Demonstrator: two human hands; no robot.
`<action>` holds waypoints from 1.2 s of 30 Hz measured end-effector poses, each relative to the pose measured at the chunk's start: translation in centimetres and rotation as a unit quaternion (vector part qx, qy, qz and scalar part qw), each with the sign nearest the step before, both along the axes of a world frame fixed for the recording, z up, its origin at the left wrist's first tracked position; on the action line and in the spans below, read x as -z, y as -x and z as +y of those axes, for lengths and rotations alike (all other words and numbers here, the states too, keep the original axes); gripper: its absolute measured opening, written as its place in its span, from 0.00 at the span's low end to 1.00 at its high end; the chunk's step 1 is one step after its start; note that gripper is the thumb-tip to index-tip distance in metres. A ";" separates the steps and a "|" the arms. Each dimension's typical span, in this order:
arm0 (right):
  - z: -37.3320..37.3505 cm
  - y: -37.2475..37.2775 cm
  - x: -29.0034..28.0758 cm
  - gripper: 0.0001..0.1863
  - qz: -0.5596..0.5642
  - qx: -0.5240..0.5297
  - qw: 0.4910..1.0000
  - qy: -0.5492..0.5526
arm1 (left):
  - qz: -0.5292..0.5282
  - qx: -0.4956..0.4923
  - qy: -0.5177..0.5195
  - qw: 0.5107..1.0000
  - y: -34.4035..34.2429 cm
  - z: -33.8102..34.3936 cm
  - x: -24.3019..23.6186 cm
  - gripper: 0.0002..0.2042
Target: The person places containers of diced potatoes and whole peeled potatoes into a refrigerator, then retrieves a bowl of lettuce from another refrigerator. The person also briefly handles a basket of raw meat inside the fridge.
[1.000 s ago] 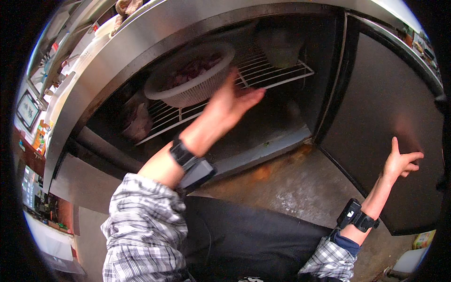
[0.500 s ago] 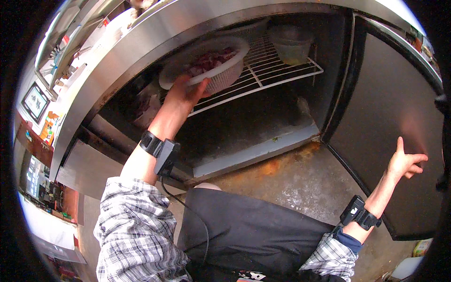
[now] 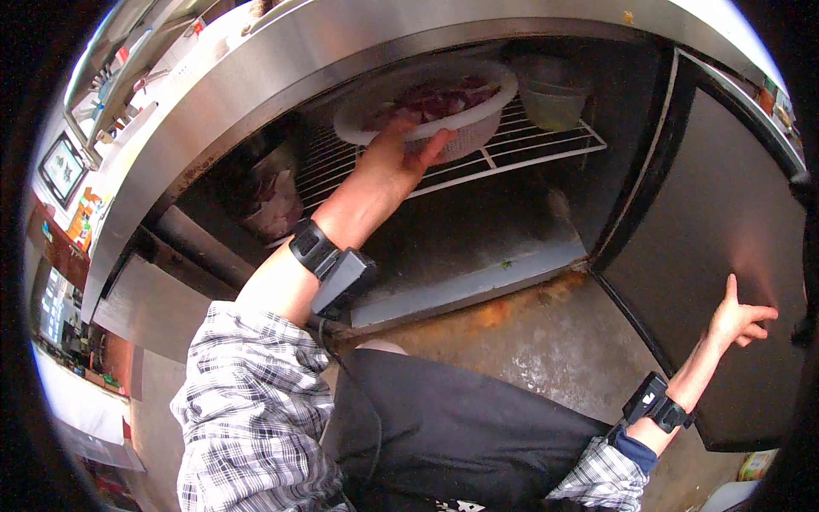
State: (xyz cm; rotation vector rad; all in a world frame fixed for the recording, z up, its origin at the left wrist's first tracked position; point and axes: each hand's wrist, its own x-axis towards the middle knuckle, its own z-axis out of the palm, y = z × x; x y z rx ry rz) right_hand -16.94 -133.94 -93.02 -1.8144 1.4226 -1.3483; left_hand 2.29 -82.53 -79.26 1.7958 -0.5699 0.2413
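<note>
While the right hand (image 3: 738,320) rests spread against the dark steel fridge door (image 3: 717,256), the left hand (image 3: 394,158) grips a white perforated plastic basket (image 3: 426,107) of red meat — sitting on the white wire shelf (image 3: 512,154).

Bright daylight glares off the steel counter edge (image 3: 256,94) while the fridge interior (image 3: 461,230) sits dim and shadowed (fisheye bending, black rim, slight blur).

Counted: one white basket (image 3: 426,107) of red meat, one translucent tub (image 3: 554,98), one wire shelf (image 3: 512,154), one open door (image 3: 725,247), two hands, two wrist straps.
</note>
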 end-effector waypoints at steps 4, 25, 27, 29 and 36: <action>-0.5 0.3 0.3 0.71 0.019 0.000 1.000 0.021 | 0.082 0.076 0.141 0.984 -0.3 -1.6 0.1 0.16; -4.0 0.4 2.9 0.70 0.127 0.040 0.989 0.061 | -0.161 -0.246 -0.543 0.787 -8.9 15.6 -6.5 0.14; -4.0 0.5 3.0 0.70 0.135 0.039 0.987 0.077 | -0.157 -0.256 -0.570 0.764 -11.3 16.4 -6.9 0.14; -4.0 0.6 3.1 0.69 0.127 0.037 0.983 0.126 | -0.147 -0.260 -0.588 0.751 -12.9 16.8 -7.0 0.14; -3.6 0.7 2.7 0.69 0.126 0.019 0.984 0.125 | -0.126 -0.252 -0.602 0.747 -14.8 16.4 -6.7 0.14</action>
